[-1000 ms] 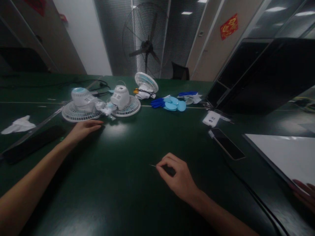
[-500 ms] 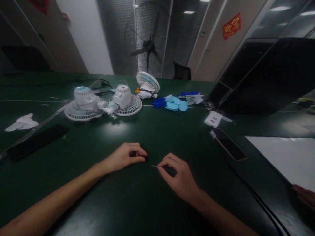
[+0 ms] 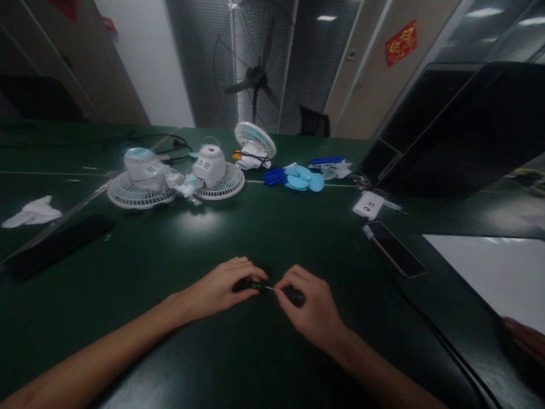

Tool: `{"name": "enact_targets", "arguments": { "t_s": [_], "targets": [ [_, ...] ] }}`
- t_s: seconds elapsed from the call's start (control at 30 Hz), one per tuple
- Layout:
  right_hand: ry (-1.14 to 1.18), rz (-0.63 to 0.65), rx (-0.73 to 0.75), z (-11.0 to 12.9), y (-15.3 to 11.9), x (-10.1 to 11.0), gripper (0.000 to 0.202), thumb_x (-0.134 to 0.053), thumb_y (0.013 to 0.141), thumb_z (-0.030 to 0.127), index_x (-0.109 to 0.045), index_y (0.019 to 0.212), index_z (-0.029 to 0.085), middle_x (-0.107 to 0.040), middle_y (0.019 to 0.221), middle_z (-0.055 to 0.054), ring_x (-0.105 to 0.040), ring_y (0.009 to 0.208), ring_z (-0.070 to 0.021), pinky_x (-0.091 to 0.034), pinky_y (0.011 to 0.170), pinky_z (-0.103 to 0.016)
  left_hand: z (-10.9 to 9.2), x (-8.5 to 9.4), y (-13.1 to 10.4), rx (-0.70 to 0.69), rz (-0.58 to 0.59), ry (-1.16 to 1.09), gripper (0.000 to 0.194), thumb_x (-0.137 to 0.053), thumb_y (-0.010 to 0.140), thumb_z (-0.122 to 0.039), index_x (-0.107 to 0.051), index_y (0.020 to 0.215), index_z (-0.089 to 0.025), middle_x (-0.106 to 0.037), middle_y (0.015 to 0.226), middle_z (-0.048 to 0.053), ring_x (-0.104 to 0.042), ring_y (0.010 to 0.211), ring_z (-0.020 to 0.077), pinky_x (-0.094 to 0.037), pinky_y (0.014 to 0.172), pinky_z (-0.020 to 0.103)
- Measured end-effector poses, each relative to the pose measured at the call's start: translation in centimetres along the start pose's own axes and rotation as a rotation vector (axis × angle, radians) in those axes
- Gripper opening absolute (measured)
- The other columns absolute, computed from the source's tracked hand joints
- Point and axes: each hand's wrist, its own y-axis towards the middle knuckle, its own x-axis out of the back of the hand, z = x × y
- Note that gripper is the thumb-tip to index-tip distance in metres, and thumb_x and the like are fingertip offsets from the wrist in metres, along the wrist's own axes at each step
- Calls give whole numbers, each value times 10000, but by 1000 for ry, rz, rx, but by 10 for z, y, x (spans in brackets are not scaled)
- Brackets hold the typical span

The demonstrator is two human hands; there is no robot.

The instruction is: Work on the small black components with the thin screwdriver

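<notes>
My left hand (image 3: 230,284) is closed, pinching a small dark piece (image 3: 256,286) with a hint of green at its end; its kind is too dim to make out. Between the thumb and fingers of my right hand (image 3: 309,301) is a screwdriver (image 3: 294,296) with a black handle. The screwdriver's thin metal shaft points left and its tip meets, or nearly meets, the dark piece. Both hands are low over the green table (image 3: 204,363), close together, with their fingertips slightly apart.
White fan parts (image 3: 142,179) with round grilles stand at the back left, beside a smaller fan (image 3: 254,145) and blue gloves (image 3: 275,176). To the right are a phone (image 3: 395,250), a white box (image 3: 368,205), cables, a large monitor (image 3: 464,130) and another person's hand (image 3: 525,338).
My left hand has moved right and slightly toward me with the dark piece, closing the gap to the screwdriver's tip. My right hand has stayed nearly in place.
</notes>
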Motion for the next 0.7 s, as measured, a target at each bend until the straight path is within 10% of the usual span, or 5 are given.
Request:
{"name": "enact_targets", "arguments": {
  "t_s": [0.7],
  "targets": [
    [43, -59, 55, 2, 3, -6, 126, -607, 1007, 207, -729, 983, 227, -687, 990, -53, -678, 854, -191, -549, 761, -316, -8, 0, 1, 22, 32, -61, 444, -712, 984, -280, -598, 1413, -286, -691, 1159, 81, -628, 1079, 245, -485, 955, 401]
  ]
}}
